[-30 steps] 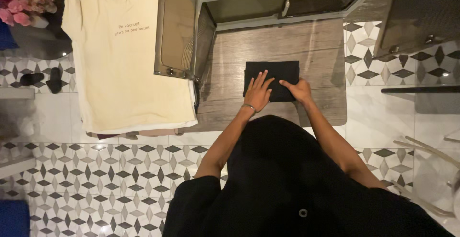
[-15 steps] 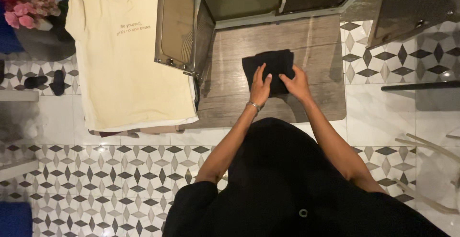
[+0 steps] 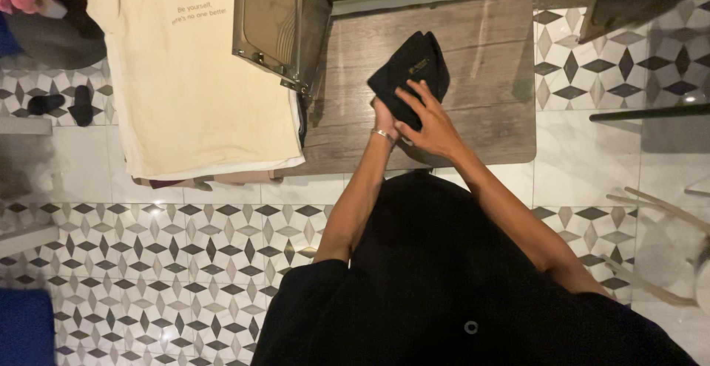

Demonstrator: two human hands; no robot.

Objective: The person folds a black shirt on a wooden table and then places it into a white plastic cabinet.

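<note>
Nearest to me, I see the person's black top (image 3: 458, 277) filling the lower view, both bare forearms running up from it toward the wooden surface (image 3: 473, 48).

Now the hands. My right hand (image 3: 433, 126) lies with fingers spread fairly wide, flat over the near corner of a folded black cloth (image 3: 410, 70), pressing down on it. My left hand (image 3: 384, 111) sits just beside it, a thin bracelet (image 3: 382, 135) at the wrist; it is mostly tucked under the cloth's near edge and behind the right hand, so I cannot tell how far it is closed, only that it touches the cloth from below or at the side.

The cloth itself sits on the surface, turned at an angle, its far end free. I judge it soft and light, limp rather than stiff, with layers that could slide apart or unfold if lifted by one corner. It looks neither fragile nor slippery. The best hold, I reckon, is at the near folded edge, one hand beneath and one on top, pinching all layers together.

Farther left, a cream T-shirt (image 3: 192, 78) hangs over a stack of garments, and a metal-framed panel (image 3: 270, 18) stands between it and the surface. Patterned tile floor (image 3: 148, 262) lies around.
</note>
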